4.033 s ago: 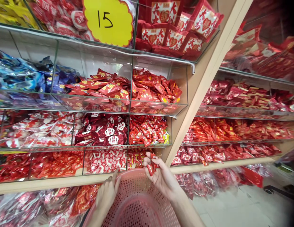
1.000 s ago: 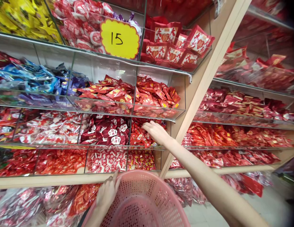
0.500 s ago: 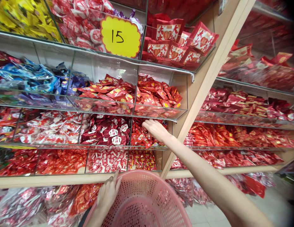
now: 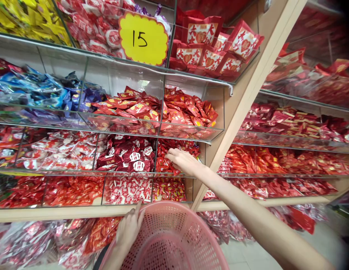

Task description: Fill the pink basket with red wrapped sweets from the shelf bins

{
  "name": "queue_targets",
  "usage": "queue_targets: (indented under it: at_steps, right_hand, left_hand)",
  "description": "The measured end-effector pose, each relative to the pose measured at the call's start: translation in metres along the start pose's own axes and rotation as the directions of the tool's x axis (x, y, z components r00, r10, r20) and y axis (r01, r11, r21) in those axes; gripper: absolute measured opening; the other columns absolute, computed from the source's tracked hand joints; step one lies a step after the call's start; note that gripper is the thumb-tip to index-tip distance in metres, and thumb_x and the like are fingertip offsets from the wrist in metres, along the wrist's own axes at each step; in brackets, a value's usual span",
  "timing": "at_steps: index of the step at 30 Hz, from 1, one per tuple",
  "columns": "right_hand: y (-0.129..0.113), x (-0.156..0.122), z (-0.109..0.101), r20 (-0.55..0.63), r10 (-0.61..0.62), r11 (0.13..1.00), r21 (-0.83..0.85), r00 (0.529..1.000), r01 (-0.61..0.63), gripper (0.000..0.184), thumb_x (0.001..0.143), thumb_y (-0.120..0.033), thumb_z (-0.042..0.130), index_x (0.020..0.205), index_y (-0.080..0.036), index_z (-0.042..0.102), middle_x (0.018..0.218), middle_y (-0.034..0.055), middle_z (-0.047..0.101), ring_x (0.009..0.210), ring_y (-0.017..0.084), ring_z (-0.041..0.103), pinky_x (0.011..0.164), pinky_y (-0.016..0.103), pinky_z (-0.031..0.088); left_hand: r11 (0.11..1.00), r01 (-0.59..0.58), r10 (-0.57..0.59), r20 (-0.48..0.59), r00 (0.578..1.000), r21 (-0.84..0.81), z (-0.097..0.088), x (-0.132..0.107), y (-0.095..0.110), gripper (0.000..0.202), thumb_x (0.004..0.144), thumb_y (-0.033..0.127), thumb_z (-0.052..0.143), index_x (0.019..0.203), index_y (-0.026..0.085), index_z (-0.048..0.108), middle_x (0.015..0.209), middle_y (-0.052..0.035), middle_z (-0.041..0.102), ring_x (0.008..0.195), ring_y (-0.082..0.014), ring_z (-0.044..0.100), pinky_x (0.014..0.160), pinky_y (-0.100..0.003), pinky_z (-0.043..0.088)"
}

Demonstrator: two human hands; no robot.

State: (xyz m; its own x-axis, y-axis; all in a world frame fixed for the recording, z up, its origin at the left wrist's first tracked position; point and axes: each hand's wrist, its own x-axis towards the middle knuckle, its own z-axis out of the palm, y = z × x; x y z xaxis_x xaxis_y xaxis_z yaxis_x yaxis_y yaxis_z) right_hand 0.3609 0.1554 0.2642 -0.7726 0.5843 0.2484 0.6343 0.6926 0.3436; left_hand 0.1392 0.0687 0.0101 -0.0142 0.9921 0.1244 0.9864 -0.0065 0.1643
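Note:
My left hand [image 4: 129,229] grips the left rim of a pink perforated plastic basket [image 4: 191,228], its index finger stretched along the edge. The inside of the basket shows no candy in the visible part. My right hand [image 4: 181,161] reaches over the glass front of a bin of red-wrapped candies [image 4: 162,153]. Its fingers are bent down and pressed together at the candies; what lies between the fingertips is hidden. Beside it on the left is a bin of dark maroon packets [image 4: 126,153] with white labels.
Glass shelf edges [image 4: 191,138] run just above my right hand. A slanting wooden post [image 4: 241,101] parts this rack from another at right. A yellow price sign [image 4: 143,38] reading 15 hangs above. Bagged candies [image 4: 25,243] lie on the floor below the rack.
My right hand has come down a little and slightly left, deeper among the red-wrapped candies. My left hand and the basket stay in place.

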Motion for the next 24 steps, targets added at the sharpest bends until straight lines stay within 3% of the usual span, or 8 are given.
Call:
queue_targets:
  at_steps: [8, 24]
  right_hand:
    - [-0.005, 0.012, -0.004, 0.07, 0.033, 0.994, -0.103, 0.997, -0.026, 0.015, 0.089, -0.012, 0.044, 0.095, -0.019, 0.056, 0.102, 0.0077, 0.055, 0.088, 0.018, 0.055, 0.068, 0.029, 0.044]
    - [0.004, 0.014, -0.006, 0.068, 0.008, 0.987, -0.158, 0.998, 0.002, 0.015, 0.084, -0.018, 0.055, 0.1, -0.016, 0.053, 0.105, 0.0085, 0.057, 0.094, 0.021, 0.053, 0.076, 0.031, 0.043]
  left_hand:
    - [1.0, 0.007, -0.007, 0.004, 1.0, 0.005, -0.001, 0.0, 0.0, 0.054, 0.096, 0.04, 0.018, 0.144, 0.02, 0.03, 0.106, -0.0125, 0.068, 0.086, -0.0234, 0.067, 0.067, -0.031, 0.05]
    - [1.0, -0.006, 0.006, 0.017, 1.0, -0.009, -0.004, -0.001, 0.0, 0.054, 0.096, 0.04, 0.016, 0.143, 0.019, 0.032, 0.105, -0.0117, 0.067, 0.089, -0.0237, 0.066, 0.069, -0.032, 0.05]
